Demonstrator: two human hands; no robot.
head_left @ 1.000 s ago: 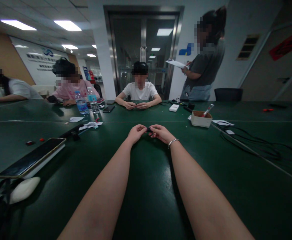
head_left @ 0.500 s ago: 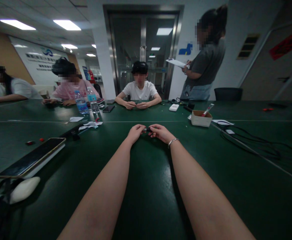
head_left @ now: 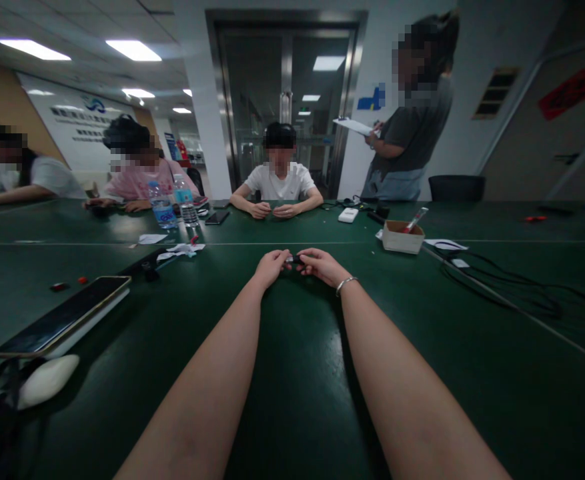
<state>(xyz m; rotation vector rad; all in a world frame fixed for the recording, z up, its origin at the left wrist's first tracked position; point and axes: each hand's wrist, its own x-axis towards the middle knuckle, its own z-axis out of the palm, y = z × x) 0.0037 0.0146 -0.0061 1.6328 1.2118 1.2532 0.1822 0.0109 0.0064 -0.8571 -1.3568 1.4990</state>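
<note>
Out over the green table, my left hand (head_left: 273, 267) and my right hand (head_left: 323, 266) almost meet at the fingertips. Between them is a small black object with a silvery end (head_left: 295, 259), too small in view to name. My left fingers pinch its silvery end, while my right thumb and fingers close on the black part. The fingers cover much of it. A silver bracelet (head_left: 346, 285) circles my right wrist.
A phone on a white box (head_left: 67, 317) and a white rounded object with black straps (head_left: 49, 380) lie left. Scraps of paper (head_left: 182, 251) and two water bottles (head_left: 162, 205) stand beyond. At right are a small open box (head_left: 403, 237) and black cables (head_left: 502, 287). A person (head_left: 281, 177) sits opposite.
My hands stay nearly in place; a little more of the object's silvery end shows between the fingers. The heads of the far-left person and the standing person have shifted slightly.
</note>
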